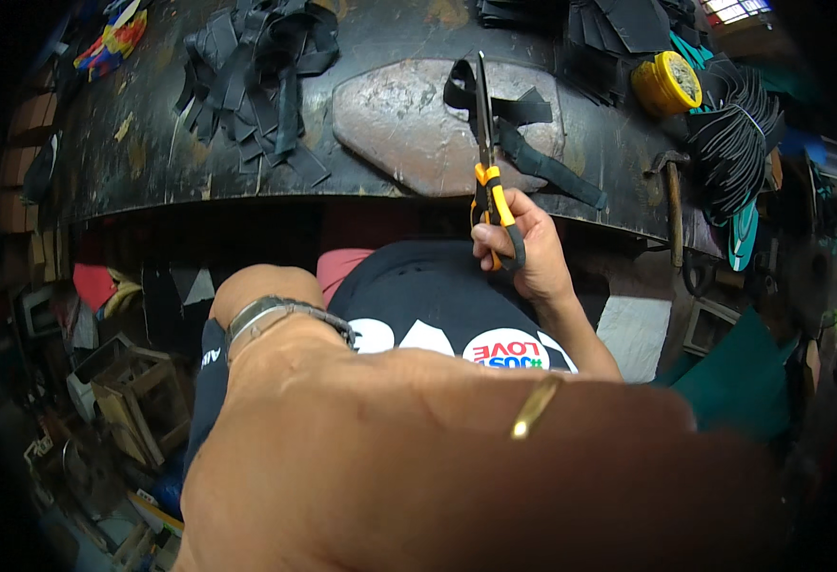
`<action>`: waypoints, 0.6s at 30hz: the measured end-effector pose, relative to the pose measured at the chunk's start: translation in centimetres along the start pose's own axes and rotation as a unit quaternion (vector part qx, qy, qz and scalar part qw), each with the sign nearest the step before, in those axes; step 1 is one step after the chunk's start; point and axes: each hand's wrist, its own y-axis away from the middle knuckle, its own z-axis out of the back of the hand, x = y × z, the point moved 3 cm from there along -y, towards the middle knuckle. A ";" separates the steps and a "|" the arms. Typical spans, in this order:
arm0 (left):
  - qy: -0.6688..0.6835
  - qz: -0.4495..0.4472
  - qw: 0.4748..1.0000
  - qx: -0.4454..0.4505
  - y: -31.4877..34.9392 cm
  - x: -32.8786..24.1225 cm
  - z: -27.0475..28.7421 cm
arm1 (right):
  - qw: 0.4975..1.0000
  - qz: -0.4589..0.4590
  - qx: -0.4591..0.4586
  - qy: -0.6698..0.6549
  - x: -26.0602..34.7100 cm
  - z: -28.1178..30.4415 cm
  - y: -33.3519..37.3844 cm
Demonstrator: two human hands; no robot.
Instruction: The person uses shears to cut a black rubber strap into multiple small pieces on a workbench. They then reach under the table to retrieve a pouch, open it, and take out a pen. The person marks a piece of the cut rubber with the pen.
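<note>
Dark, scarred worktop carries a flat grey stone slab at its near edge, your landmark. Across the slab's right part lies a black strap, running left to right. Your scissors point away from you over the slab, crossing that strap. Your right hand grips their orange handles. Your left hand sits close under the camera; its state I cannot tell.

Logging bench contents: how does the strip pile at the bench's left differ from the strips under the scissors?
The left pile is a big tangled heap on the dark bench top; the strips under the scissors are few, lying on the pale stone slab. Both are black.
</note>
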 end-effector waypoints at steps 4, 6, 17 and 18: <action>0.009 -0.009 1.000 0.025 -0.3 1.0 0.7 | 0.998 0.019 -0.031 0.051 0.6 0.0 0.4; 0.011 -0.015 0.999 0.036 -0.5 1.4 1.2 | 0.992 0.082 -0.034 0.088 1.5 -0.1 0.3; 0.040 0.123 0.991 -0.032 1.2 12.2 4.5 | 0.869 0.336 -0.163 0.324 8.3 1.9 -5.7; 0.024 0.185 0.980 -0.071 1.4 15.3 4.5 | 0.852 0.342 -0.162 0.361 8.4 1.8 -6.2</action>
